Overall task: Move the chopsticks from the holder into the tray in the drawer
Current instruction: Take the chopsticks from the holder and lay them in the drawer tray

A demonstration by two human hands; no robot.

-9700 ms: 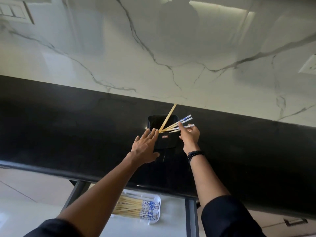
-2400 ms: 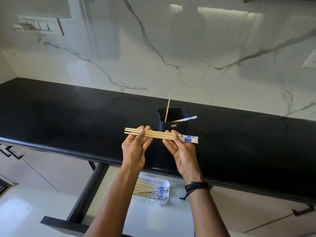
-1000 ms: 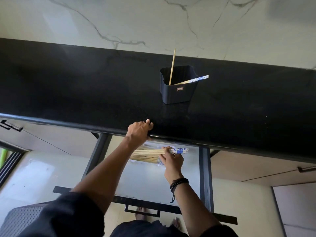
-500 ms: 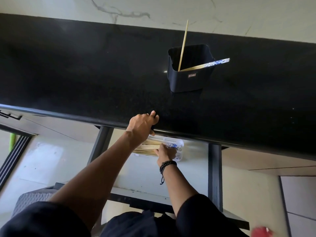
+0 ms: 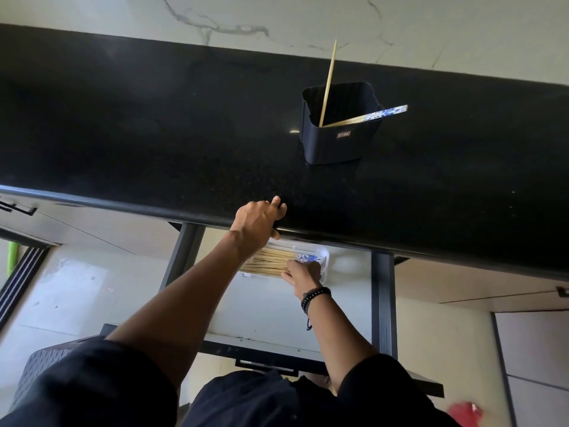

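The black holder stands on the black counter with two chopsticks in it: a plain one upright and a blue-patterned one leaning right over the rim. Below the counter, the white tray lies in the open drawer with several chopsticks lying flat, blue ends to the right. My right hand is down in the tray, fingers closed over the bundle's right part. My left hand grips the counter's front edge above the tray, partly hiding it.
The drawer's dark front rail and right side rail frame its pale floor. A marble wall backs the counter. A dark woven bin sits lower left, closed cabinet fronts to the right.
My right hand carried a bundle of chopsticks from counter height down into the drawer tray and now rests on them there. My left hand went to the counter edge and stays.
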